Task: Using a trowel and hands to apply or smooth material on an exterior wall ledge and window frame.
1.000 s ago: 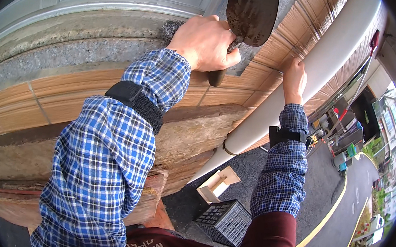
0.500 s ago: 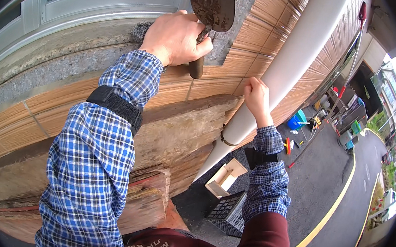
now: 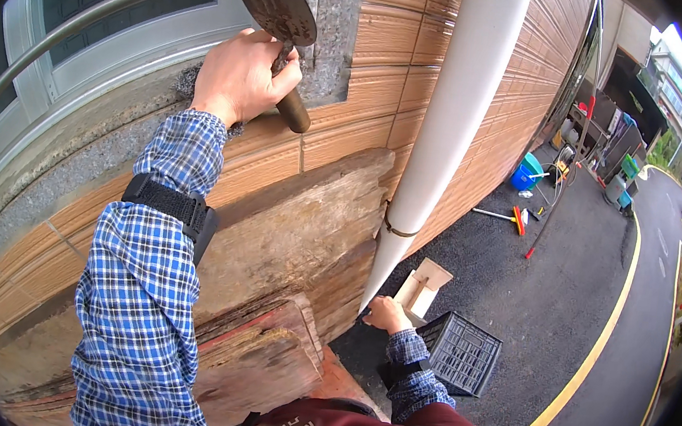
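Observation:
A trowel [image 3: 274, 0] with a dark, stained blade is gripped in my left hand [image 3: 243, 76] at its neck. The blade points up and to the left, while the brown handle hangs below my fingers. That hand is up against the stone ledge [image 3: 331, 54] below a window; a dark grey, rough patch [image 3: 189, 80] shows beside it, unclear in kind. My right hand [image 3: 387, 313] is low, closed, beside the bottom end of the white downpipe [image 3: 449, 133]. A small dark thing shows at its fingertips, too small to name.
Weathered boards [image 3: 298, 225] lean on the tiled wall [image 3: 380, 76]. A wooden box [image 3: 425, 284] and a black plastic crate [image 3: 459, 352] stand on the asphalt by my right hand. Farther off are a blue bucket [image 3: 522, 178] and a red-headed brush [image 3: 519, 221]. A metal rail [image 3: 122, 3] crosses the window.
My right hand has dropped from beside the middle of the downpipe to its lower end. The view has shifted; my left hand still holds the trowel, its blade now tilted more leftward.

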Demonstrator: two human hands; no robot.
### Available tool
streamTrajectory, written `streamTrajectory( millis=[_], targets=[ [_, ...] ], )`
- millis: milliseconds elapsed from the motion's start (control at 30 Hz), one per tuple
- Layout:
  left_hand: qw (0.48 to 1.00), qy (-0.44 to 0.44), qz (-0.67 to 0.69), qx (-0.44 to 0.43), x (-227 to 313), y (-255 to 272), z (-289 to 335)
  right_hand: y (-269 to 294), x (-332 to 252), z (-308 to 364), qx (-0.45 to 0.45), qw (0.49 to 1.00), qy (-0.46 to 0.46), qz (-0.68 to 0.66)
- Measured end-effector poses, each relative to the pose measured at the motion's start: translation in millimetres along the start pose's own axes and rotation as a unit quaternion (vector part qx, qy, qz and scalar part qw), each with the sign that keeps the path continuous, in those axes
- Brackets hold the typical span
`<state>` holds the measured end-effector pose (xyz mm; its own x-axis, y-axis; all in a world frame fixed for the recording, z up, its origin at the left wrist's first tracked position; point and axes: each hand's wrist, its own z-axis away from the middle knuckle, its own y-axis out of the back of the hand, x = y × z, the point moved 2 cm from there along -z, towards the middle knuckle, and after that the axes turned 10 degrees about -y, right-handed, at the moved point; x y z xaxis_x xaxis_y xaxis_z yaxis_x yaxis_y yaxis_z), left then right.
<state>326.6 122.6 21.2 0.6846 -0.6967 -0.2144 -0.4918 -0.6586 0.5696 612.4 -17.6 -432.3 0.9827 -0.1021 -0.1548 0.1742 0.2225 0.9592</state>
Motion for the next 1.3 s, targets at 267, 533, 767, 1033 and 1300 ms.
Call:
streamTrajectory(
  millis=[267, 533, 767, 1033, 1300],
  targets=[
    [0.999, 0.027, 0.032, -0.019, 4, 10, -1, -1, -53, 19, 0.092, 0.993, 0.005, -0.079],
    [1.0, 0.012, 0.023, -0.003, 4, 8, -2, 0, -75, 19, 0.216, 0.966, 0.074, -0.119],
    [1.0, 0.013, 0.026, -0.003, 8, 8, -2, 4, -66, 36, 0.193, 0.959, 0.108, -0.175],
    [0.998, 0.017, 0.041, -0.054, 13, 12, -5, 206, -172, 48, 0.389, 0.8, 0.237, -0.39],
    [0.998, -0.001, 0.018, -0.056, 10, 6, -4, 325, -248, 18, 0.62, 0.698, 0.182, -0.307]
  ],
)
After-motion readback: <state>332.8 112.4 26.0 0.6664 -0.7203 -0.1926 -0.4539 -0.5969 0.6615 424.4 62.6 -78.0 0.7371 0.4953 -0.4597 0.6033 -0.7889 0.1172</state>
